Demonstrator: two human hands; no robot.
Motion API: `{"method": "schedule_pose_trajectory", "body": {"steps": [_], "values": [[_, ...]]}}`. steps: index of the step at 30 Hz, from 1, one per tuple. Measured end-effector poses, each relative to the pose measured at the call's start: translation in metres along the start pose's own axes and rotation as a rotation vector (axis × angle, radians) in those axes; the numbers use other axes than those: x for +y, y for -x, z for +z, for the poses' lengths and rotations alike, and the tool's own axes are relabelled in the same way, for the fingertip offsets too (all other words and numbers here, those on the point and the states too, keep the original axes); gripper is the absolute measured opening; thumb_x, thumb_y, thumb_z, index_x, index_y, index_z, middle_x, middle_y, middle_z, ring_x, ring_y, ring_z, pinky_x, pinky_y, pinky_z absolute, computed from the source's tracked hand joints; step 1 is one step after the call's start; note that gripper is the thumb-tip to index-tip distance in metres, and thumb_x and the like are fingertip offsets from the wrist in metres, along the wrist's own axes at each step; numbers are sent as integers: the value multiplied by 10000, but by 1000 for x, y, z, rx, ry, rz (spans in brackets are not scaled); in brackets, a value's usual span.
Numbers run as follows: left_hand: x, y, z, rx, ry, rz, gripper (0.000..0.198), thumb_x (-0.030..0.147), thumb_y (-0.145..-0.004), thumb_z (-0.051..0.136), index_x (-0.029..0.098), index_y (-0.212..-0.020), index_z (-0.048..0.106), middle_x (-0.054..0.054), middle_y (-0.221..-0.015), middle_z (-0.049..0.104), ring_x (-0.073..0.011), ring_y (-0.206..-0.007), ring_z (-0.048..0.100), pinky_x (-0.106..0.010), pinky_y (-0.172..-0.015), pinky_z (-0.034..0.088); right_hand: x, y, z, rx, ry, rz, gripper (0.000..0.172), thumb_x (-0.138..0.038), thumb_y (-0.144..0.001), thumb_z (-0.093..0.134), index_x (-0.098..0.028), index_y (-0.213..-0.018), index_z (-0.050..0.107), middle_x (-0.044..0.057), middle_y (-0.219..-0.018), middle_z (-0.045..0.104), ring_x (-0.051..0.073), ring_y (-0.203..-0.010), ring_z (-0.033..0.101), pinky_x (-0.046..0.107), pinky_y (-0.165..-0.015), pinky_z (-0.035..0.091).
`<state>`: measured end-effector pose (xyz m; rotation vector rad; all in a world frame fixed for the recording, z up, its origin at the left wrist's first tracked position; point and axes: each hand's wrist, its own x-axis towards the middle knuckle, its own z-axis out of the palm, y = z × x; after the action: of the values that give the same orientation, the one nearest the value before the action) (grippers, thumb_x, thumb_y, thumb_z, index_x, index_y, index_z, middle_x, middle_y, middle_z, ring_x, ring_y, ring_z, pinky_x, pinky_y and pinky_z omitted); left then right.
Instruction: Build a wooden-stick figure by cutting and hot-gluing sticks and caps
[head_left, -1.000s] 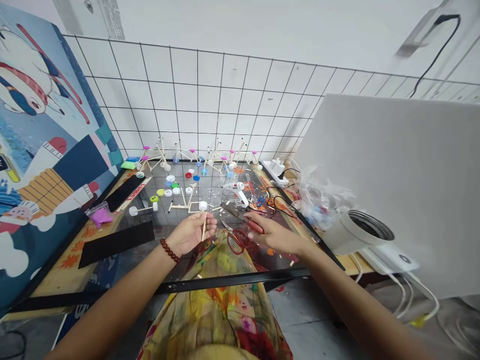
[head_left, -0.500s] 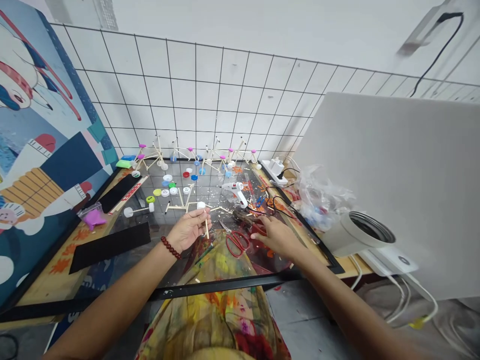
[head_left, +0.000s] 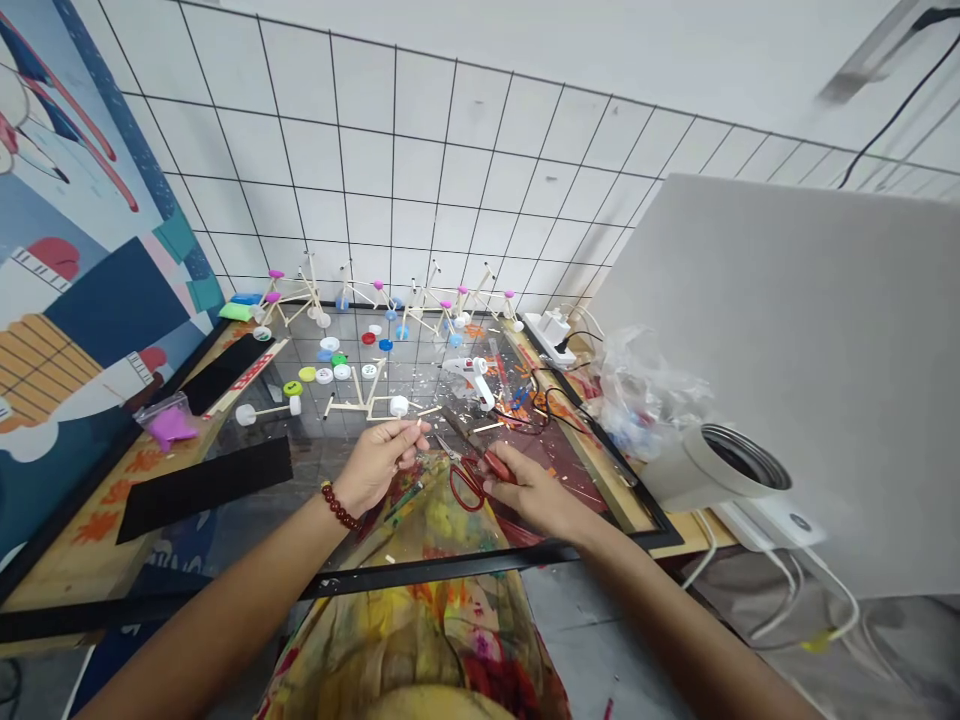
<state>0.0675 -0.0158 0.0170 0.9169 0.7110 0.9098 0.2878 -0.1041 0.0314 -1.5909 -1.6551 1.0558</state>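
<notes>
Left grip (head_left: 384,462): fingertips pinched on a thin pale stick (head_left: 420,425); I make out only a short end, the fingers hide the rest.
Right grip (head_left: 536,492): wrapped round the red handle of a dark-bladed tool (head_left: 497,465), its blade angled away toward the glue gun side.
Stick's place: over the desk (head_left: 322,440), near the tool's blade and apart from it.
Scissors (head_left: 466,484): red-handled, just beside the right fingertips; contact I can't tell.
Stick frame (head_left: 361,408): lying beyond my left grip, a white cap (head_left: 399,406) at its right end.
Glue gun (head_left: 480,382): white, beyond the tool.
Bottle caps (head_left: 341,372): scattered behind the frame.
</notes>
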Motion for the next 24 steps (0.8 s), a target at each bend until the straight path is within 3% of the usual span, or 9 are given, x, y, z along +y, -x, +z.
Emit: {"method": "schedule_pose_trajectory", "body": {"steps": [5, 10, 16, 21, 24], "values": [[-1, 3, 0, -23, -63, 3, 520, 549, -607, 849, 101, -839, 722, -4, -643, 585, -25, -476, 391, -168, -445, 255, -5, 1, 6, -115, -355, 81, 283, -271, -669, 678, -205, -920, 566, -10, -897, 544, 164, -853, 504, 305, -828, 403], [-3, 4, 0, -23, -93, -58, 500, 531, -620, 840, 93, -815, 696, 18, -578, 535, -8, -421, 307, -169, -409, 134, -10, 5, 11, -155, -415, 75, 340, -289, -674, 727, -217, -984, 605, 5, -973, 578, 178, -945, 545, 314, -886, 417], [-3, 5, 0, -35, -80, -65, 442, 499, -648, 826, 100, -776, 685, 9, -570, 545, -10, -411, 299, -173, -403, 132, -6, 8, 14, -140, -275, 8, 268, -343, -755, 694, -217, -969, 593, 17, -956, 616, 191, -907, 586, 328, -847, 458], [-1, 6, 2, -13, -132, -18, 475, 550, -633, 815, 109, -748, 679, 18, -557, 531, -12, -407, 287, -181, -407, 139, -6, 9, 15, 6, 77, 11, 175, -338, -795, 647, -212, -815, 528, -28, -711, 561, 152, -676, 549, 269, -652, 421], [-1, 8, 3, -14, -194, 16, 471, 571, -657, 784, 119, -738, 681, 17, -562, 532, -23, -413, 293, -190, -414, 160, -13, 10, 14, 90, 272, 12, 287, -309, -765, 666, -222, -997, 521, -22, -748, 609, 167, -684, 573, 266, -646, 410]]}}
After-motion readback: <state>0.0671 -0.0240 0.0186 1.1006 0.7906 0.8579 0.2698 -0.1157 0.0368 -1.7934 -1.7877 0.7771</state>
